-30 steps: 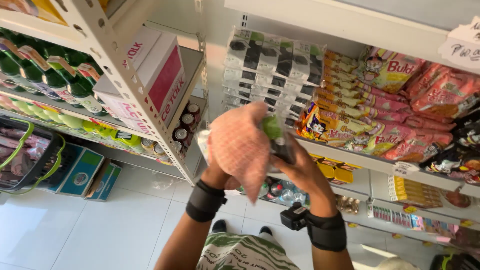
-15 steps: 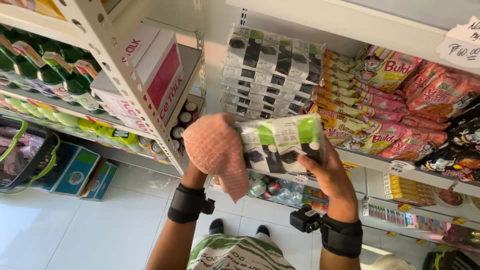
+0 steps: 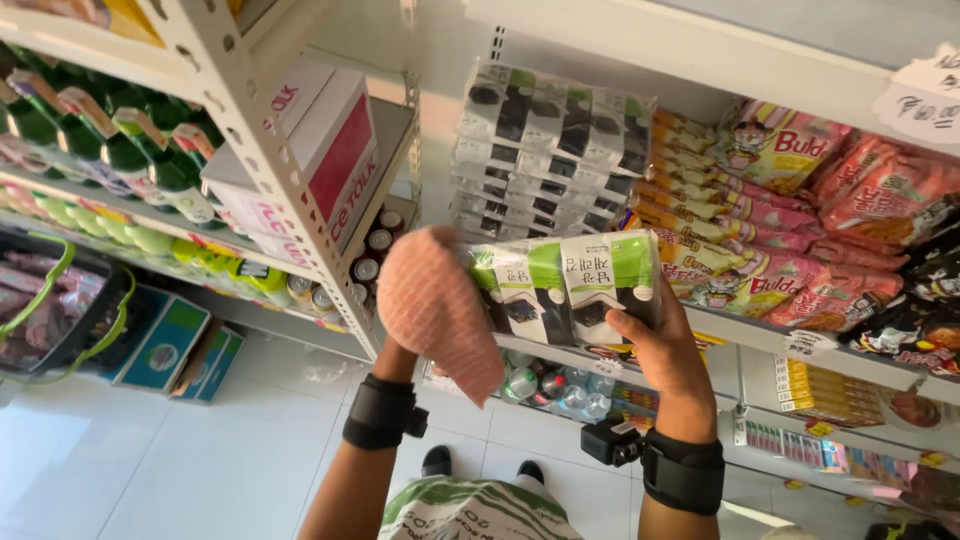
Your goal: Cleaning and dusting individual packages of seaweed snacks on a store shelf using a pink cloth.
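Lighting: bright, even daylight-white, coming from above and from my left; the floor tiles (image 3: 150, 450) are glaring pale, nearly washed out. Shadow: I am seeing only soft shade under the white shelf (image 3: 640, 45) and beneath the pink cloth (image 3: 435, 305) covering my left hand (image 3: 400, 350). Glare: the wrap of the green-and-black packet (image 3: 565, 285) in my right hand (image 3: 660, 350) is catching small sheen. Focus: centre is reading sharp; the green bottles (image 3: 110, 150) at far left are softening. Distortion: shelf uprights are leaning and bowing toward the edges
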